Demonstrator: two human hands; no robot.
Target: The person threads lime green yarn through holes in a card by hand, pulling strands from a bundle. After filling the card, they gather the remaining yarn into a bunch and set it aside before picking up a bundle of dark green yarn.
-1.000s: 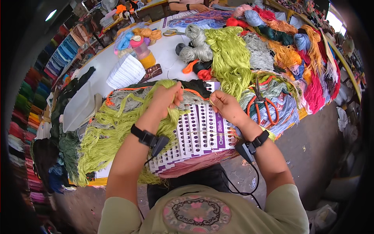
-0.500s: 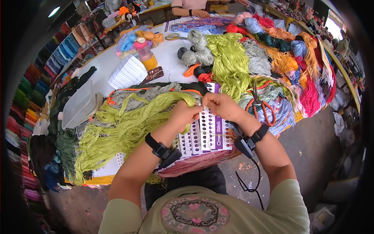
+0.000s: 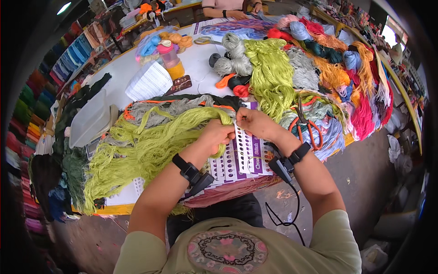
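Note:
Closed around a skein of yellow-green thread [image 3: 155,139], my left hand [image 3: 218,136] rests at the left side of a white punched thread card [image 3: 244,155]. The thread hangs over that hand and spreads across the table to the left. My right hand [image 3: 255,124] pinches at the card's upper end, close to my left fingertips. What lies in that pinch is too small to make out. Purple-and-white punched cards [image 3: 222,166] lie underneath, and thin pale strands cross them. Orange-handled scissors [image 3: 312,132] lie right of my right wrist.
Coloured skeins [image 3: 335,68] are heaped at the right, a yellow-green one [image 3: 271,68] among them. Left of centre stand a clear plastic tray [image 3: 91,121], a paper sheet [image 3: 148,82] and a pink-topped bottle [image 3: 169,55]. A co-worker's arms [image 3: 232,14] show across the table.
The white card now leans with its lower end slightly farther right. My right fingers have shifted a little at its top. My left hand keeps its hold on the thread.

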